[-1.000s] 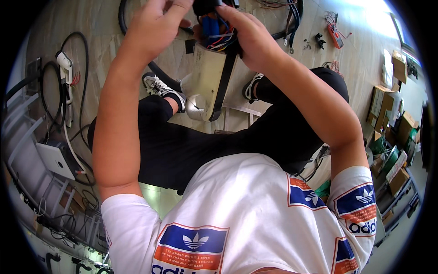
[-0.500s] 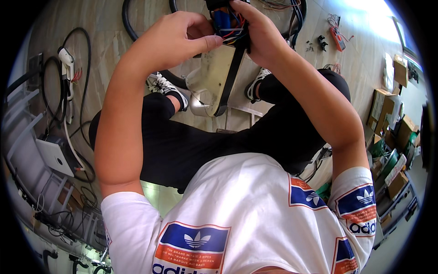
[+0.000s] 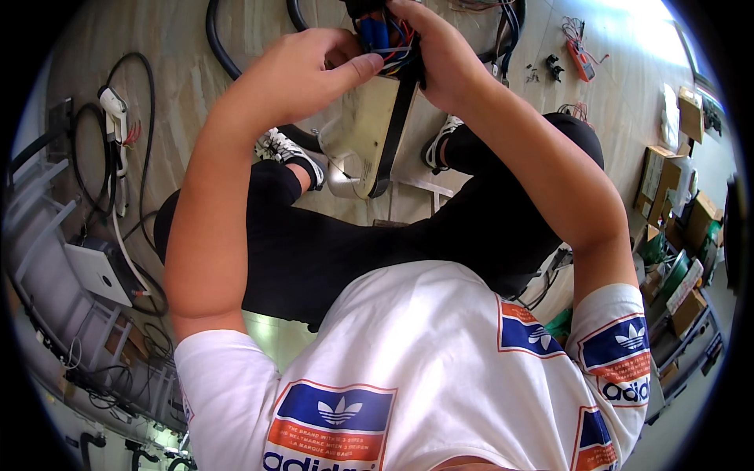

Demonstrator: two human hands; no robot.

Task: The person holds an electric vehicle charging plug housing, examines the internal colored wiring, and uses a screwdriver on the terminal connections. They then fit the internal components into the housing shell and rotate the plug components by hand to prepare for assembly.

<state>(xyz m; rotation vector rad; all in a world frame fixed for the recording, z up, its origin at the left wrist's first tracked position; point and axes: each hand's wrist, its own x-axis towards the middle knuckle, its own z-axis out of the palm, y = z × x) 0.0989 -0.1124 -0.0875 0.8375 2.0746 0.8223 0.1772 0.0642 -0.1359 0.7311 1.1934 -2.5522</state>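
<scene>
A large off-white charging gun (image 3: 365, 129) with a black strip along its side stands tilted between my knees. At its far end, blue, red and dark wires (image 3: 377, 39) show inside a black opening. My left hand (image 3: 314, 67) is closed at the left of this opening, its thumb tip against the wires and the other fingers curled partly out of sight. Around the black end from the right wraps my right hand (image 3: 444, 63), with its thumb along the top edge. The far tip of the piece is cut off by the picture's upper edge.
A red meter (image 3: 581, 61) with leads lies on the floor at far right, near small black parts (image 3: 554, 67). Thick black cables (image 3: 222, 47) curve behind my hands. On the left lie another white charging gun (image 3: 115, 110) and a white box (image 3: 100, 272); cardboard boxes (image 3: 656, 184) line the right.
The charging gun's wired end has shifted slightly left, and both hands have moved with it. Their hold looks the same.
</scene>
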